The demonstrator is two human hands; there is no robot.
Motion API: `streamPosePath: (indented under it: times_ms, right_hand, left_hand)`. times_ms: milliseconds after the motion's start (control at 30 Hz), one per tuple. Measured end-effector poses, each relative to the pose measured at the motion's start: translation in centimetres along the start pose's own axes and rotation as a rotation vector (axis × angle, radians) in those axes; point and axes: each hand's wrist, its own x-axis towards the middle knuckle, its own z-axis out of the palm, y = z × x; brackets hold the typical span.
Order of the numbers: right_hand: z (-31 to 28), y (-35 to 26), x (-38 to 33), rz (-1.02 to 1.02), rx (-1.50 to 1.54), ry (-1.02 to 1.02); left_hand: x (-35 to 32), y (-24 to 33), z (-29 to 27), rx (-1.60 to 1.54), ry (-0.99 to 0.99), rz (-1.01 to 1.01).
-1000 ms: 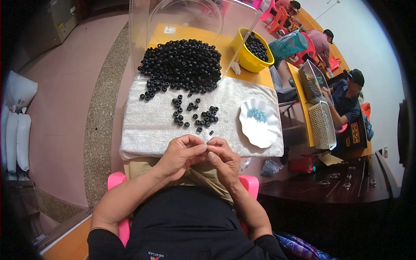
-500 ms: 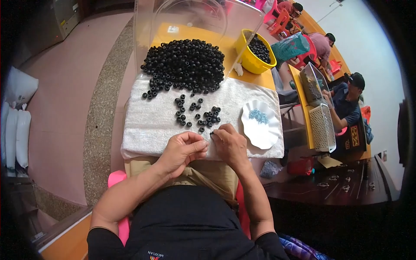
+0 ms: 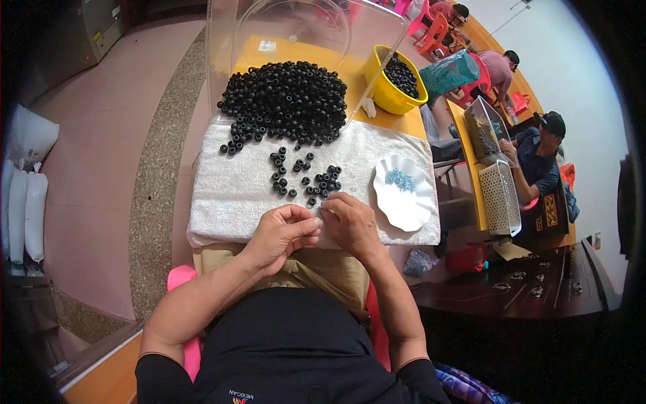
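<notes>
Just beyond the fingertips, small black ring-shaped beads lie loose on the white towel. Right hand reaches them, fingers pressed together; left hand pinches something too small to identify. A nudge could roll beads off the towel.

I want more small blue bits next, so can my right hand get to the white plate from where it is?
Probably yes: the right hand rests on the towel just left of the white plate, with nothing lying between them.

We see a yellow bowl of dark beads, a white scalloped plate, and stacked white sacks.
</notes>
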Motion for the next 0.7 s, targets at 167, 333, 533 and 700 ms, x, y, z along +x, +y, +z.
streamPosePath:
  times_ms: [167, 333, 533, 700]
  right_hand:
    - [-0.5, -0.1, 0.1, -0.001, -0.025, -0.059]
    - [-0.6, 0.5, 0.0, -0.059, -0.153, -0.136]
    - [-1.3, 0.2, -0.3, -0.135, -0.259, -0.243]
    - [-2.1, -0.6, -0.4, -0.091, -0.209, -0.283]
  left_hand:
    - [0.1, 0.0, -0.2, -0.004, -0.002, 0.001]
    - [0.0, 0.0, 0.0, 0.001, 0.006, 0.000]
    - [0.0, 0.0, 0.0, 0.004, 0.000, -0.004]
    - [0.0, 0.0, 0.0, 0.001, 0.010, -0.001]
